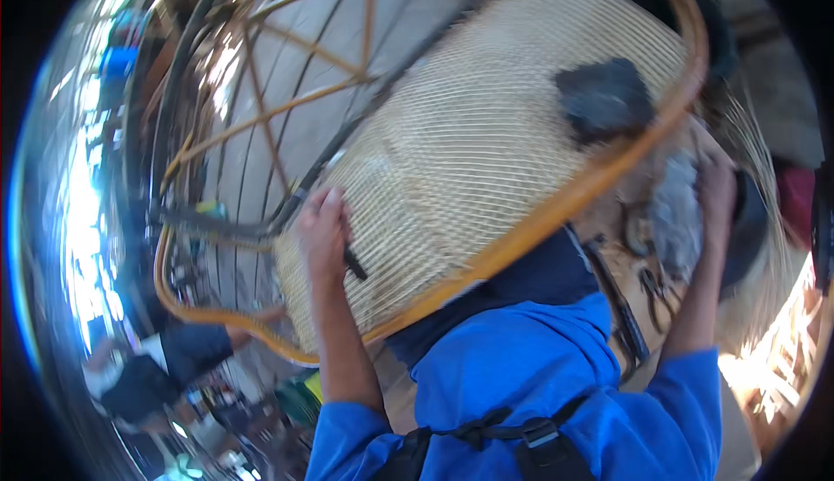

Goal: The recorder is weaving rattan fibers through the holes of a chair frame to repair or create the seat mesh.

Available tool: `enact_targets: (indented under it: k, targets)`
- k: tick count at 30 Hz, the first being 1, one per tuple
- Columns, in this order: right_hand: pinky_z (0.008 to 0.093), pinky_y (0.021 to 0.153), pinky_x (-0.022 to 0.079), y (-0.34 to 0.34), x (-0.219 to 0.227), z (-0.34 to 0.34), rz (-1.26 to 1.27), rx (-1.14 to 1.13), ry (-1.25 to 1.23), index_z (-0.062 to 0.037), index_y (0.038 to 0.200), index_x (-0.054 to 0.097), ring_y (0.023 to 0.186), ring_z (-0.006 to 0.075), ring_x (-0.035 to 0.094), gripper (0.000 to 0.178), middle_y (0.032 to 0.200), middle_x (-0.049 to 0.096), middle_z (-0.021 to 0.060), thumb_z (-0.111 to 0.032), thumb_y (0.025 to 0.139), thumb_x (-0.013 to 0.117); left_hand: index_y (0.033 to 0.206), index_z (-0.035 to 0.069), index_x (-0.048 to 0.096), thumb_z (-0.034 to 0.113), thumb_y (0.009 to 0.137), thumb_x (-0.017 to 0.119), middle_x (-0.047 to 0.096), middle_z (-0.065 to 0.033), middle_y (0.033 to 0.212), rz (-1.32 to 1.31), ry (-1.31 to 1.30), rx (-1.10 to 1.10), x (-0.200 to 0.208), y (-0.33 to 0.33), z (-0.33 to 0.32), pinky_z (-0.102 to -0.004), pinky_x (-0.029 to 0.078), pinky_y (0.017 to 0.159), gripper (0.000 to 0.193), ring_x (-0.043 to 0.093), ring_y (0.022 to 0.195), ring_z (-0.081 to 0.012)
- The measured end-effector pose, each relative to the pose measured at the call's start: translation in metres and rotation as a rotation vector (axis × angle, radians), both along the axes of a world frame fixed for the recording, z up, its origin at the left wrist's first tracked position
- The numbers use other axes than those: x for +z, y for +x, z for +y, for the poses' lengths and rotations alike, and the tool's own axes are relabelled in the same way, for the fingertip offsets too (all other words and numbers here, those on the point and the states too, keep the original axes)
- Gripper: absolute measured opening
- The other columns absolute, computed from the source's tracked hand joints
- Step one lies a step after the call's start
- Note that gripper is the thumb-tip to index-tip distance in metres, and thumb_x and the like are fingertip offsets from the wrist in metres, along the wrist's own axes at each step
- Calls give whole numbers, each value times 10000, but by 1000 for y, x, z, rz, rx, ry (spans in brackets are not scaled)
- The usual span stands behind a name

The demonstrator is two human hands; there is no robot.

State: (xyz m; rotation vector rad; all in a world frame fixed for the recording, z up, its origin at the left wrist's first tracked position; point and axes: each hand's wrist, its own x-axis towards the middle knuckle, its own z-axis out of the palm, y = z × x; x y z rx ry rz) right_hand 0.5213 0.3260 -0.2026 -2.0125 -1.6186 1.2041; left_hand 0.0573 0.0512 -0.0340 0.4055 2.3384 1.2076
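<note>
A chair frame of bent wood (521,229) with a panel of woven cane (434,151) lies tilted across my lap. My left hand (323,225) is closed at the panel's left edge, around a short dark tool (355,263) whose end sticks out below the fingers; its kind does not show. A dark, roughly square pad or block (605,99) rests on the weave near the upper right. My right hand (716,181) is off to the right, beside a clear plastic bag (676,216) and a dark bucket (745,229). Motion blurs its fingers, so their grip is unclear.
Pliers (653,294) and a long dark-handled tool (618,307) lie right of my lap. Loose cane strands (756,151) hang at the far right. The frame's crossed struts (304,90) reach over the slatted floor. Another person (165,359) is at the lower left.
</note>
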Motion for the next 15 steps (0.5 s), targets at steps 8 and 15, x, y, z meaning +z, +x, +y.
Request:
enact_targets:
  k: [8,15]
  targets:
    - [195,506,386,-162,134,-59,444,111,76,-27,1047,593,571,49,487,170,708,517,-11,-131,936,517,1060,15,620,218,890,584,655,-36,869,-313,-11,20,-92,-80,18,-197,389,441,267,490,488,-63]
    - [229,429,364,-334,90,-99,458,487,-247,-20,873,590,478,63,454,202,594,504,-4,-209,925,546,1069,37,647,210,881,567,633,-49,767,-194,-73,-218,-129,-64,56,-264,446,548,268,547,579,-107]
